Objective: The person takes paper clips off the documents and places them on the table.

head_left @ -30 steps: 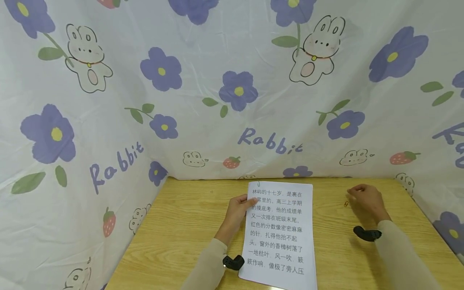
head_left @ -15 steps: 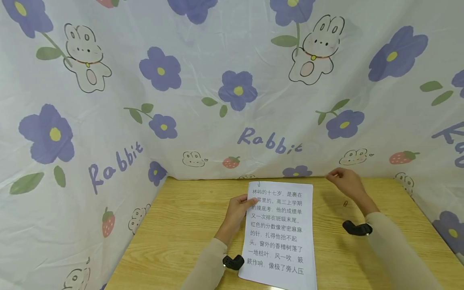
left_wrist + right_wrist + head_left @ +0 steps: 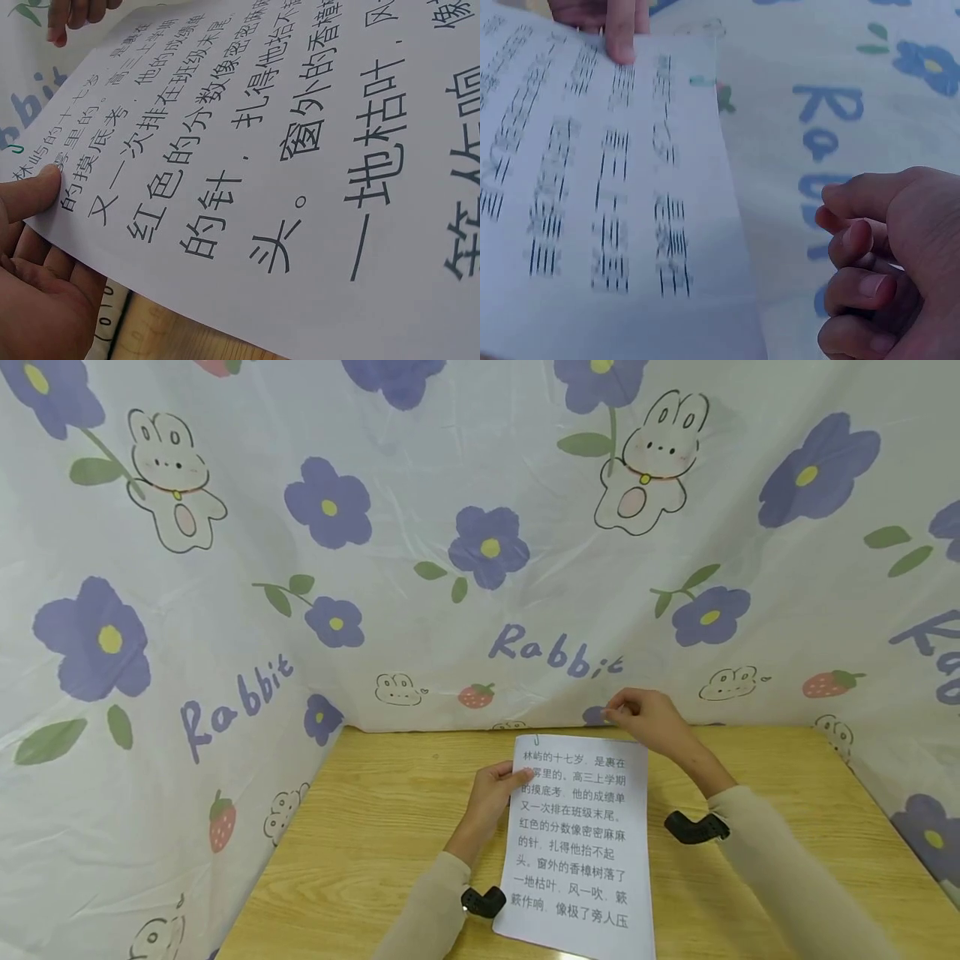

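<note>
My left hand pinches the paper at its ten o'clock edge on the table, a light, floppy sheet (best held near a corner), while my right hand, fingers curled, hovers at one o'clock, and I cannot tell what it grips.

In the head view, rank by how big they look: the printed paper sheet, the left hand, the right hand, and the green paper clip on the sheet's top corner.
1. Printed sheet, largest by far.
2. Right hand and left hand, much alike, so unranked.
3. Green paper clip, a tiny sliver.
</note>
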`<action>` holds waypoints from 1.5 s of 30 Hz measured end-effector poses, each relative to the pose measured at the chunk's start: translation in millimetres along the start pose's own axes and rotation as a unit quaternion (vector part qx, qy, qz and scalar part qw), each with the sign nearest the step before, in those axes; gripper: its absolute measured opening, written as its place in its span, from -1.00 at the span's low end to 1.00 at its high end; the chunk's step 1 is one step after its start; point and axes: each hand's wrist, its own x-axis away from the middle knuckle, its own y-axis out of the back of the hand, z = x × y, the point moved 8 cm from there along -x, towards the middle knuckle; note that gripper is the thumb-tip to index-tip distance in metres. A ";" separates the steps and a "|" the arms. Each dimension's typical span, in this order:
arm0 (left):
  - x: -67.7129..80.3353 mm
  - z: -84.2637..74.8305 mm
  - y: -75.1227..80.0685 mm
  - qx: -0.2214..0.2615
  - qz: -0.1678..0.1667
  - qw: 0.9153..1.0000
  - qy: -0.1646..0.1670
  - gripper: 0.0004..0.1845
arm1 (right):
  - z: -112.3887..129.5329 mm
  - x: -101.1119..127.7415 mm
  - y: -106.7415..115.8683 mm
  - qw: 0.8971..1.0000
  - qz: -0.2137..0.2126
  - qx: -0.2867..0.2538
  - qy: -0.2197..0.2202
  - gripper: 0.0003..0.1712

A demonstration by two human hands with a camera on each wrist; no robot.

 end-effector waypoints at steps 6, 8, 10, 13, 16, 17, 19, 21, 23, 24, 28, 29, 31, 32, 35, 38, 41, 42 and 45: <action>0.4 0.0 -0.4 0.001 -0.001 1.000 0.002 -0.65 | 28.0 -7.3 -23.7 1.000 0.019 -0.004 0.019 -0.88; -0.3 -0.4 -0.4 0.000 -0.001 1.000 -0.001 -0.64 | 33.5 -9.8 -31.5 1.000 0.023 -0.001 0.020 -0.90; -0.4 -1.4 -1.1 -0.004 0.001 1.000 -0.004 -0.64 | 38.8 -11.7 -38.8 0.999 0.028 0.003 0.023 -0.90; -1.0 -2.5 -2.4 -0.005 0.008 1.000 -0.009 -0.63 | 45.6 -14.5 -48.1 0.999 0.034 0.010 0.026 -0.92; -1.0 -3.1 -3.6 -0.005 0.013 1.000 -0.010 -0.64 | 52.0 -17.6 -55.3 0.998 0.039 0.016 0.038 -0.93; -0.9 -3.4 -4.0 -0.005 0.014 1.000 -0.010 -0.64 | 53.5 -18.8 -57.2 0.998 0.040 0.016 0.039 -0.93; -0.4 -4.1 -4.7 -0.004 0.016 1.000 -0.010 -0.64 | 55.8 -21.2 -60.8 0.998 0.043 0.021 0.042 -0.94; 0.6 -5.4 -5.7 0.000 0.018 1.000 -0.010 -0.64 | 56.4 -22.8 -64.5 0.998 0.047 0.029 0.041 -0.92; 1.2 -6.3 -6.4 0.001 0.020 1.000 -0.011 -0.65 | 57.8 -23.8 -67.4 0.997 0.049 0.039 0.040 -0.90; 1.4 -6.7 -6.6 0.002 0.020 1.000 -0.011 -0.65 | 58.1 -23.8 -68.8 0.997 0.051 0.044 0.038 -0.89; 1.0 -6.9 -6.8 0.000 0.019 1.000 -0.014 -0.65 | 60.6 -23.4 -73.7 0.996 0.057 0.058 0.040 -0.84; 1.0 -6.8 -6.8 -0.001 0.020 1.000 -0.015 -0.66 | 61.0 -23.4 -74.8 0.996 0.059 0.061 0.041 -0.83; 0.7 -6.4 -6.7 -0.002 0.019 1.000 -0.017 -0.66 | 61.5 -23.5 -76.7 0.995 0.060 0.068 0.044 -0.81; 0.7 -6.4 -6.6 -0.002 0.019 1.000 -0.018 -0.66 | 61.6 -23.6 -77.6 0.995 0.060 0.072 0.046 -0.81; 1.2 -6.3 -6.9 -0.002 0.020 1.000 -0.019 -0.66 | 61.5 -23.5 -80.3 0.994 0.061 0.080 0.046 -0.76; 1.7 -6.6 -8.1 0.000 0.023 1.000 -0.021 -0.65 | 60.8 -23.3 -83.1 0.993 0.064 0.089 0.046 -0.76; 1.8 -7.2 -9.7 0.003 0.027 0.999 -0.022 -0.64 | 59.3 -23.3 -85.5 0.992 0.066 0.098 0.046 -0.79; 1.8 -7.4 -9.9 0.004 0.027 0.999 -0.021 -0.64 | 58.6 -23.4 -86.1 0.992 0.066 0.101 0.046 -0.80; 2.1 -7.9 -10.2 0.004 0.024 1.000 -0.019 -0.63 | 57.2 -23.9 -87.4 0.991 0.067 0.104 0.047 -0.79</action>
